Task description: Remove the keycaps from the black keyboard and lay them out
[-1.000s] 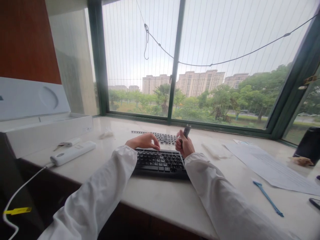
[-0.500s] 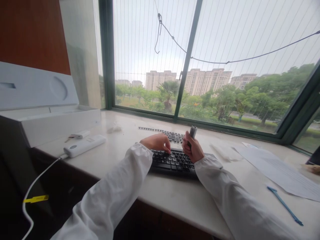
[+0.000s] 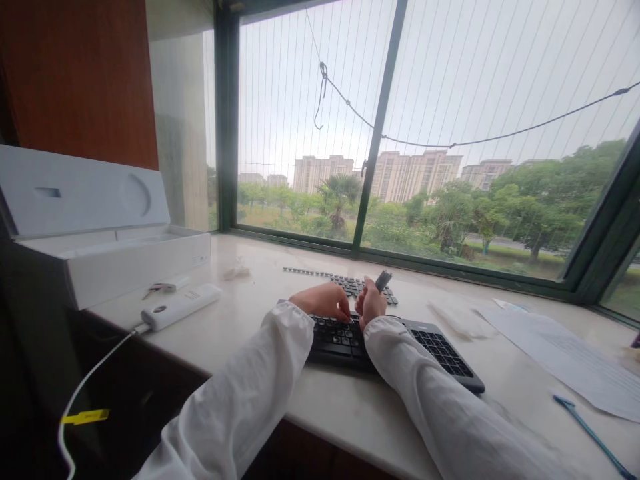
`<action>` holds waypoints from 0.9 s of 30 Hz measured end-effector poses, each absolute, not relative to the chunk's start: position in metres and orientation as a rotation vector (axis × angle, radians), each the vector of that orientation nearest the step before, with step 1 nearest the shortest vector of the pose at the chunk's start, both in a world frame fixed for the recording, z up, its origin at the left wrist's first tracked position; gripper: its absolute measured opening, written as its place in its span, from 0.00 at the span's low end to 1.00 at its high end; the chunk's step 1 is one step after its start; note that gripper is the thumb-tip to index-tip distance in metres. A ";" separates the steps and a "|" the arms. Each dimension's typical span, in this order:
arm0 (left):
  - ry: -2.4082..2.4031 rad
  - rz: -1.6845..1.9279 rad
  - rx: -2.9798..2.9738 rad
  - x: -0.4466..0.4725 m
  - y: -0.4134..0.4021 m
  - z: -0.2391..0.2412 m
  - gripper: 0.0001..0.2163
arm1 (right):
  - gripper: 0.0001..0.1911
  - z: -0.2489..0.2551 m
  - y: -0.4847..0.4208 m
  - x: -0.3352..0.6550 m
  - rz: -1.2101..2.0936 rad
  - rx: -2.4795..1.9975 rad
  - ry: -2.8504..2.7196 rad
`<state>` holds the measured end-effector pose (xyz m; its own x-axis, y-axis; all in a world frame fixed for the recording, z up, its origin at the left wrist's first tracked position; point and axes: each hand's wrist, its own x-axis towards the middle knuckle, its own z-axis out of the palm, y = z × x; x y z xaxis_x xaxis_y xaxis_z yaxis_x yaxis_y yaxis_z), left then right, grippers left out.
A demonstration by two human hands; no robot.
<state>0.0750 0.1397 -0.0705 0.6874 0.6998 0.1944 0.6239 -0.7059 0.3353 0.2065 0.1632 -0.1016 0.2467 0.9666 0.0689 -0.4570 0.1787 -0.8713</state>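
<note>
I see a loose white cloth left sleeve [image 3: 237,390], deeply creased along the forearm, and a matching white cloth right sleeve [image 3: 425,393] with softer folds. I read both cuffs as gathered, fabric puffing out behind. Left hand [image 3: 326,301] and right hand [image 3: 371,305] bare.

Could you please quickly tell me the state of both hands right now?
Left hand: curled over the black keyboard; whether it grips anything cannot be told.
Right hand: closed, holding a dark elongated object.
</note>
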 end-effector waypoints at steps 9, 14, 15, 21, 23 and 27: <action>1.072 0.463 2.591 0.075 0.143 -0.073 0.09 | 0.18 -0.101 0.163 0.209 1.208 -0.900 -0.642; 1.066 0.447 2.585 0.074 0.143 -0.073 0.10 | 0.18 -0.098 0.158 0.208 1.174 -0.932 -0.665; 1.068 0.442 2.582 0.074 0.143 -0.073 0.10 | 0.17 -0.098 0.157 0.208 1.164 -0.941 -0.673; 1.081 0.431 2.587 0.074 0.144 -0.072 0.10 | 0.16 -0.104 0.159 0.205 1.071 -1.024 -0.741; 1.074 0.429 2.593 0.074 0.144 -0.072 0.10 | 0.16 -0.105 0.160 0.204 1.055 -1.014 -0.749; 1.091 0.432 2.573 0.074 0.142 -0.071 0.10 | 0.19 -0.105 0.158 0.200 1.105 -0.929 -0.748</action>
